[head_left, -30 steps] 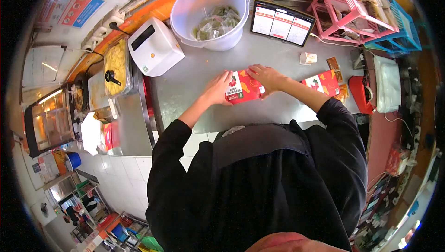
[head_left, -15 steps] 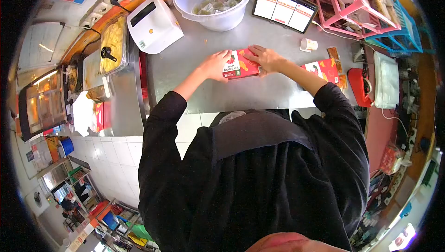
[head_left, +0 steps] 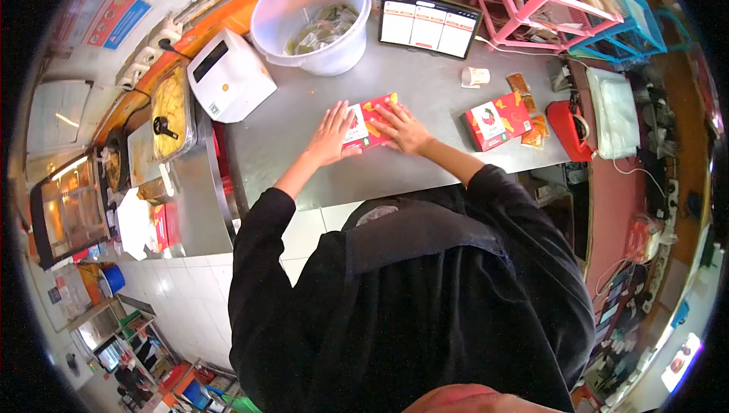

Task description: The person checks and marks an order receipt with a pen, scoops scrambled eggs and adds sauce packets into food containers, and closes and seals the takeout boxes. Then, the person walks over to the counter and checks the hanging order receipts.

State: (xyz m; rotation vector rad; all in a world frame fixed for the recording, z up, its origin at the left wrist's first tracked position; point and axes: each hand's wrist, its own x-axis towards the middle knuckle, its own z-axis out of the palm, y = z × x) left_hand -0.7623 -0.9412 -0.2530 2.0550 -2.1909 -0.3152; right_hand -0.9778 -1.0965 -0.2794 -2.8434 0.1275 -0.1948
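A red and white food box (head_left: 363,126) lies on the steel counter (head_left: 304,162) in front of me. My left hand (head_left: 331,134) rests against its left end, fingers stretched out. On its right part my right hand (head_left: 402,128) lies with the fingers spread over the top. Neither hand is wrapped round the box. To the right, a second red and white box (head_left: 495,122) sits by itself, with orange sachets (head_left: 534,132) beside it.
A translucent tub (head_left: 342,56) of bagged greens and a tablet (head_left: 429,24) stand at the back. At left is a white printer-like machine (head_left: 231,82). A paper cup (head_left: 475,76), a red sealer-like device (head_left: 571,132) and pink baskets (head_left: 524,3) are on the right.
The view has turned, so the counter things appear shifted left. My right hand's fingers have spread out over the box, and my left hand's fingers are straighter. The second box shows more fully.
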